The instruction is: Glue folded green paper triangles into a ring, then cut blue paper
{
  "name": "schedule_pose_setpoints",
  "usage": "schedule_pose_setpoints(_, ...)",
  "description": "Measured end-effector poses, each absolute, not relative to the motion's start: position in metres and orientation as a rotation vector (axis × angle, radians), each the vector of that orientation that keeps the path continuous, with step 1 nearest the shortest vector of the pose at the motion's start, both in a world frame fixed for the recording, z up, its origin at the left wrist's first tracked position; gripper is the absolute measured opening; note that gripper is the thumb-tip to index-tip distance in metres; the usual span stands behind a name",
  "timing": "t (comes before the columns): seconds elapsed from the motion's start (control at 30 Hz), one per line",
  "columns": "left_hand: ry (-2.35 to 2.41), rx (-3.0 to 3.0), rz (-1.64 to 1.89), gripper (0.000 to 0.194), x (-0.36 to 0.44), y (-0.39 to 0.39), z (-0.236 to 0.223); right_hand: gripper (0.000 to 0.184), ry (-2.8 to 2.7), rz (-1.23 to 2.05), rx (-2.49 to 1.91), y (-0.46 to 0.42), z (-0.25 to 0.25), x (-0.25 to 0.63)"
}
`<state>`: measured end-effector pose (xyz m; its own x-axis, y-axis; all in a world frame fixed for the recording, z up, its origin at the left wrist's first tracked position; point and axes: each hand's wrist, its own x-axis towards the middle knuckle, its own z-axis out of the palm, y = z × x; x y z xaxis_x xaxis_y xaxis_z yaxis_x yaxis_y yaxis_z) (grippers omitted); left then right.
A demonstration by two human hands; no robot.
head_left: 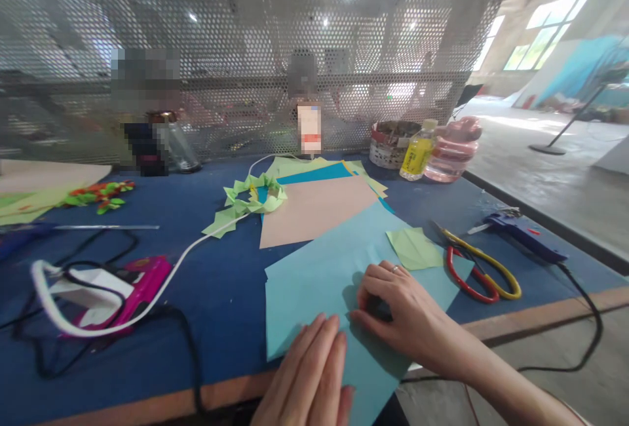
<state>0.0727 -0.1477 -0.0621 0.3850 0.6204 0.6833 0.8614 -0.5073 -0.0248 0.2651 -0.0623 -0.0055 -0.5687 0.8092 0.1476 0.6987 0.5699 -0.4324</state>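
A large sheet of light blue paper (pixel 309 288) lies at the table's front, its lower end hanging past the edge. My left hand (pixel 312 373) rests flat on it, fingers straight and side by side. Just right of it, my right hand (pixel 398 308), with a ring on one finger, is closed: fingers curl in toward the thumb at the paper's surface. A creased green paper square (pixel 415 248) lies on the sheet beyond my right hand. Scissors (pixel 484 269) with red and yellow handles sit to the right, partly over the sheet's corner.
A blue glue gun (pixel 528 236) lies at the right, its cord over the edge. Behind are pink paper (pixel 314 206), a green paper ring (pixel 255 194), a basket (pixel 390 144), a yellow-labelled bottle (pixel 417 154) and a phone (pixel 309 128). A magenta device (pixel 147 285) and cables occupy the left.
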Motion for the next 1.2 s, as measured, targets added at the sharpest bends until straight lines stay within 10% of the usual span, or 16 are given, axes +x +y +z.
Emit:
schedule_pose_setpoints(0.4, -1.077, -2.296, -0.717, 0.061, 0.084, -0.129, -0.089, 0.004, -2.490, 0.704, -1.116, -0.057, 0.003, 0.308)
schedule_pose_setpoints(1.2, -1.392, -2.356, -0.980, 0.051, 0.112, -0.131, -0.098, 0.015, -2.449, 0.631, -1.242, -0.052, -0.004, 0.301)
